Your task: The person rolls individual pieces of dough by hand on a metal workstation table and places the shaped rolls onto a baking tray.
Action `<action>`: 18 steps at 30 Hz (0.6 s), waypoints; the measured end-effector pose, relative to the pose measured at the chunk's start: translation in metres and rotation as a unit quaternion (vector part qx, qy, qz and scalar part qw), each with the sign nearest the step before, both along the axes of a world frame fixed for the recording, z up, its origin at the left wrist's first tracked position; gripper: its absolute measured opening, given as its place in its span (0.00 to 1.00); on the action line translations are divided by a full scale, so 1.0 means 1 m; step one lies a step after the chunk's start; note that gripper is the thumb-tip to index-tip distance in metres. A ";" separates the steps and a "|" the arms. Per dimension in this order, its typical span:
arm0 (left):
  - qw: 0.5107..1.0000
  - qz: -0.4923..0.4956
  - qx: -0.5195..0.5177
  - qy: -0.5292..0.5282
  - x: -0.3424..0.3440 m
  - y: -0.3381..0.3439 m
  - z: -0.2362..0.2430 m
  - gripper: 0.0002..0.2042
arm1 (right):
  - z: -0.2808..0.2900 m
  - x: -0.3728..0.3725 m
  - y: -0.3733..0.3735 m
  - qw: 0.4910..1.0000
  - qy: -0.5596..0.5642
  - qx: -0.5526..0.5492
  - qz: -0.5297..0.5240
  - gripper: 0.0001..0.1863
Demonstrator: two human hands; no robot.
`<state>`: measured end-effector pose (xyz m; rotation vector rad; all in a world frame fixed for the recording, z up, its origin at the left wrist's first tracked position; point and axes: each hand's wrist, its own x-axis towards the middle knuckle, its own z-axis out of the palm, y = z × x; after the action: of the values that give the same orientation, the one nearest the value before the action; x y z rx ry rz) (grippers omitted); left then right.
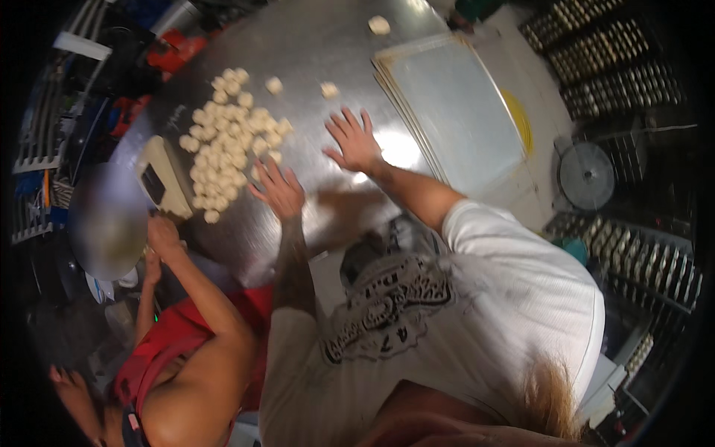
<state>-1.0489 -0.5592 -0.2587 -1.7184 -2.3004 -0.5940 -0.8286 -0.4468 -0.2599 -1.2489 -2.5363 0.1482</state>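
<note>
A pile of pale dough balls (223,145) lies on the shiny metal table (313,45). At the pile's right edge is my left hand (281,195), palm down with its fingers stretched apart. One dough ball (256,173) shows beside its fingertips; whether they touch it, I cannot tell. My right hand (355,144) is spread over bare metal to the right, its palm hidden from view. Beyond it sits a single dough piece (330,90), apart from the pile. Another loose ball (274,86) lies nearer the pile.
A co-worker's hand (164,237) is beside a beige scale (165,179) left of the pile. Stacked metal sheets (454,97) lie at the table's right. One dough piece (379,25) sits far off. Racks of filled trays (611,59) and a round lidded container (586,176) stand farther right.
</note>
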 end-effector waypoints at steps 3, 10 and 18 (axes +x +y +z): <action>0.998 0.042 -0.035 -0.013 0.001 -0.040 0.004 0.28 | -0.011 -0.001 -0.028 0.992 0.032 -0.062 0.104 0.43; 0.942 -0.142 -0.201 -0.226 0.007 -0.105 0.036 0.29 | 0.014 0.095 -0.040 0.967 0.021 -0.171 0.186 0.27; 0.861 0.122 0.091 -0.486 0.143 -0.126 0.036 0.17 | 0.085 0.273 -0.053 0.924 0.264 -0.272 0.057 0.18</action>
<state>-0.9060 -0.6857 -0.2231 -1.0918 -2.8285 -1.8802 -0.5561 -0.5003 -0.1750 -1.0327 -2.1396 1.1202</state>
